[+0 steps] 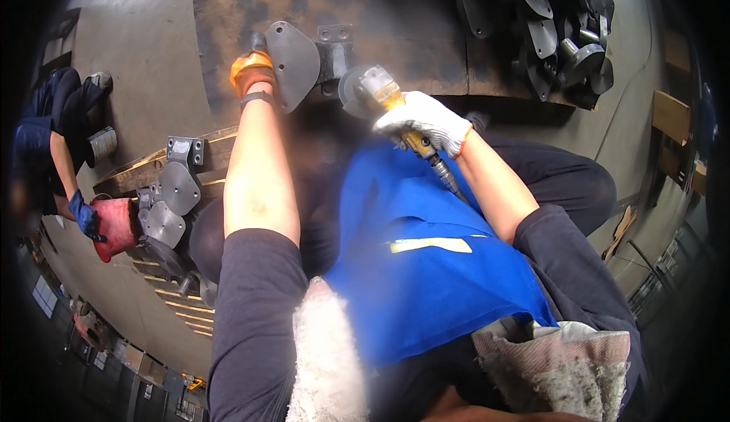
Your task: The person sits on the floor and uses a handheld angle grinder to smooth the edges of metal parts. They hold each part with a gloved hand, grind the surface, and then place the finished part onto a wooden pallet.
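My left hand (252, 72), in an orange glove, is closed at the left edge of a grey metal bracket. Its rounded plate (295, 65) has small holes, and a smaller plate with two holes joins it on the right. Some of my left fingers are hidden. With my right hand (427, 120), in a white glove, I grip a yellow angle grinder (391, 98) around its body. A hose fitting (443, 172) runs from its rear end toward my lap. The grinder's disc (353, 92) is beside the bracket's right part; whether it touches, I cannot tell.
The bracket lies at the near edge of a dark, stained work surface (411, 34). Several similar brackets (544, 38) are heaped at its far right. More brackets (167, 220) lie on a wooden pallet (182, 312) to my left. Beyond, another person's gloved hand (84, 215) touches a red bucket (115, 228).
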Demonstrator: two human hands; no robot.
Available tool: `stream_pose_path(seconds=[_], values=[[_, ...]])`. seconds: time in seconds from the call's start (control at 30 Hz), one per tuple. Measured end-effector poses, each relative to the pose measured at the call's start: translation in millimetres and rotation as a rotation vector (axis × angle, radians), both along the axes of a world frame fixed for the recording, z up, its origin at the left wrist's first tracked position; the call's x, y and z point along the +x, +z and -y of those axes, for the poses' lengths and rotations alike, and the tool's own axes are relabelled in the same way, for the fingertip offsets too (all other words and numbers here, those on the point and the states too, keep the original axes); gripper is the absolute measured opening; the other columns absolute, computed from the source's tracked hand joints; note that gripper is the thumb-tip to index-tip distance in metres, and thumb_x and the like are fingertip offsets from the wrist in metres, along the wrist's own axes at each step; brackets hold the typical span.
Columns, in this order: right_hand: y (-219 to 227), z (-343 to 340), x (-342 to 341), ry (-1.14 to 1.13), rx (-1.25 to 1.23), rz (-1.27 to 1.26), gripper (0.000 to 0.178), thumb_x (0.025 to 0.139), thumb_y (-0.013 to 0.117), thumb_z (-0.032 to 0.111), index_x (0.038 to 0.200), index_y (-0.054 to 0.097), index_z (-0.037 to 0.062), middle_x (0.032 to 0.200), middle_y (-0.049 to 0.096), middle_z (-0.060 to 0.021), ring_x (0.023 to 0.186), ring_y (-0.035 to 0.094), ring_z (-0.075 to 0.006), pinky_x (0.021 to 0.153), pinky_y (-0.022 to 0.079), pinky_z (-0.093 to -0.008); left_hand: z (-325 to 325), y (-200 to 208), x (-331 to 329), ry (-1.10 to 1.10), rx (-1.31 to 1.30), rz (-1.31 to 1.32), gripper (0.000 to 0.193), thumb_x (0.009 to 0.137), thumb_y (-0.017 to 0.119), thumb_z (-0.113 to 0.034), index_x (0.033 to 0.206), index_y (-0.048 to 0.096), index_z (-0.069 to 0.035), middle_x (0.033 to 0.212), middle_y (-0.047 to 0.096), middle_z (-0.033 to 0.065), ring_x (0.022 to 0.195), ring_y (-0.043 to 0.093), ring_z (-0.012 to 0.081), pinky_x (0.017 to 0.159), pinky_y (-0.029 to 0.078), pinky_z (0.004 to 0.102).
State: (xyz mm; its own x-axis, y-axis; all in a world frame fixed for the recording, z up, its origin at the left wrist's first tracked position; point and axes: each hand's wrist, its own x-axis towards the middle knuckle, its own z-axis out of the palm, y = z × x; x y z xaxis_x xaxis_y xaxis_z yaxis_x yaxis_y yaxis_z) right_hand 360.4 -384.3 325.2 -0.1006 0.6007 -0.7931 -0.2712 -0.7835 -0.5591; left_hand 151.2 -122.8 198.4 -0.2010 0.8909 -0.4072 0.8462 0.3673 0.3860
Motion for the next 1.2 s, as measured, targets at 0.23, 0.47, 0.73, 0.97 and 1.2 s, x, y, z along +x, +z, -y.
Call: stream_pose_path(seconds=[0.23, 0.47, 0.73, 0.97, 1.2], values=[[-5, 0, -3, 0.015, 0.021, -0.023, 0.022, 0.081, 0.081, 0.021, 0.088, 0.074, 0.0018, 0.077, 0.069, -0.0052, 0.067, 0.064, -0.0125, 0.062, 0.051, -0.0280, -5, -12, -7, -0.023, 0.008, -0.029, 0.092, 0.086, 0.049, -0.084, 0.119, 0.073, -0.001, 0.119, 0.071, 0.0228, 0.114, 0.065, 0.0406, 0.098, 0.049, 0.0486], [-4, -15, -8, 0.051, 0.066, -0.023, 0.024, 0.081, 0.081, 0.024, 0.088, 0.074, 0.0020, 0.079, 0.070, -0.0051, 0.069, 0.063, -0.0120, 0.065, 0.051, -0.0277, -11, -18, -9, -0.037, 0.018, -0.039, 0.091, 0.087, 0.050, -0.083, 0.117, 0.074, -0.001, 0.116, 0.072, 0.0218, 0.111, 0.066, 0.0392, 0.097, 0.050, 0.0479], [-14, 2, 1, 0.097, 0.027, 0.105, 0.026, 0.081, 0.079, 0.028, 0.086, 0.073, 0.0033, 0.075, 0.069, -0.0046, 0.066, 0.062, -0.0114, 0.062, 0.050, -0.0282, -17, -27, -10, -0.067, 0.019, -0.053, 0.089, 0.088, 0.050, -0.082, 0.115, 0.074, -0.001, 0.113, 0.073, 0.0206, 0.107, 0.067, 0.0376, 0.095, 0.050, 0.0471], [-27, -6, 1, 0.092, 0.064, 0.066, 0.024, 0.081, 0.079, 0.027, 0.084, 0.071, 0.0044, 0.073, 0.067, -0.0038, 0.061, 0.060, -0.0113, 0.057, 0.048, -0.0286, -19, -35, -16, -0.081, 0.018, -0.061, 0.088, 0.088, 0.051, -0.082, 0.114, 0.075, -0.001, 0.110, 0.074, 0.0196, 0.104, 0.068, 0.0361, 0.093, 0.051, 0.0464], [-30, -17, 5, 0.037, 0.092, 0.103, 0.024, 0.082, 0.078, 0.026, 0.085, 0.069, 0.0035, 0.067, 0.063, -0.0023, 0.056, 0.057, -0.0127, 0.051, 0.045, -0.0296, -25, -52, -22, -0.102, 0.014, -0.072, 0.086, 0.089, 0.051, -0.081, 0.112, 0.076, -0.001, 0.107, 0.075, 0.0186, 0.101, 0.069, 0.0347, 0.091, 0.051, 0.0457]])
